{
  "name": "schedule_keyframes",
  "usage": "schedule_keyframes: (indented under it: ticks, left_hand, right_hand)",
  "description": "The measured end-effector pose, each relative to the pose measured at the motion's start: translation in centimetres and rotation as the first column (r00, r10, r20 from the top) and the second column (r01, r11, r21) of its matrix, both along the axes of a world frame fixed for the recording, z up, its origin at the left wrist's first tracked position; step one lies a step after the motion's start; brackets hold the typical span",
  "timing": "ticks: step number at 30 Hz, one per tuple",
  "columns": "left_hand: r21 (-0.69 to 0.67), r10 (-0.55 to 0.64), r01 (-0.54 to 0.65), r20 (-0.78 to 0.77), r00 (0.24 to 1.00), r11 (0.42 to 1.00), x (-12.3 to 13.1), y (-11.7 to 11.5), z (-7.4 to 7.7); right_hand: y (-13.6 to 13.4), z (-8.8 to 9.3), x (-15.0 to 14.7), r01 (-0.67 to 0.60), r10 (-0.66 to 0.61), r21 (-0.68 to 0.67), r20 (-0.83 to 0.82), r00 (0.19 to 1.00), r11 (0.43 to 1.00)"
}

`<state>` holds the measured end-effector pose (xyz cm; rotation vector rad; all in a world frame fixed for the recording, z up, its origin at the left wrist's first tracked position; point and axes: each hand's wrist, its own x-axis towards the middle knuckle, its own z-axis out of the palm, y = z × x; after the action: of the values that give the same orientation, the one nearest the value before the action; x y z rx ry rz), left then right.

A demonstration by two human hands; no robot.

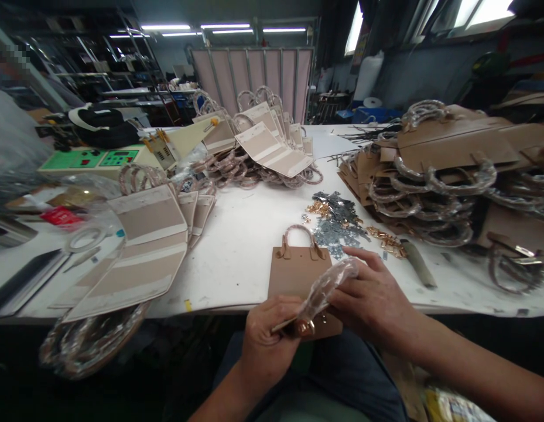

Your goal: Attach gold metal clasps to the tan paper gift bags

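Note:
A tan handbag panel [300,272] overhangs the table's front edge in front of me. One of its handles [299,230] stands up at the far side, and another handle, wrapped in clear plastic [327,287], rises nearer to me. My left hand [272,328] pinches the near end of the panel beside a gold-coloured metal fitting [304,327]. My right hand [368,293] has its fingers closed round the plastic-wrapped handle; its fingertips are partly hidden behind it. Small grey metal plates [337,220] and gold-coloured fittings [388,240] lie just beyond the right hand.
Stacked tan bag panels with wrapped handles [456,140] fill the right side. Pale-lined panels [153,234] overhang the left edge, and more [274,140] lie at the back. A green-topped machine [93,158] stands back left. A grey-green rod [417,264] lies near my right arm.

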<state>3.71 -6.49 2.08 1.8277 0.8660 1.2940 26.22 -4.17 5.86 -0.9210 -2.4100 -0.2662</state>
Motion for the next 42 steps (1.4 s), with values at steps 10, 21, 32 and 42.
schedule_keyframes:
  ticks: [10,21,32,42]
  left_hand:
    - [-0.75,0.44,0.06,0.449,0.778,0.659,-1.7,1.4,0.4]
    - [-0.63,0.119,0.503,0.685,0.719,0.592,-1.7,-2.9,7.6]
    - [-0.58,0.362,-0.204,0.171,0.916,0.789,-1.8,2.0,2.0]
    - [-0.398,0.43,-0.478,-0.21,0.878,0.783,-1.3,7.8,-4.2]
  right_hand:
    - [-4.2,-3.0,-4.0,0.135,-0.154,-0.092,-0.243,0.958,0.987]
    - [-5.8,-4.5,-8.7,0.154,-0.27,-0.26,-0.503,0.821,0.953]
    - [-4.9,-4.4,-8.9,0.066,-0.22,-0.271,-0.589,0.778,0.96]
    - [4.7,-9.4,10.8,0.671,-0.827,-0.532,-0.109,0.551,0.517]
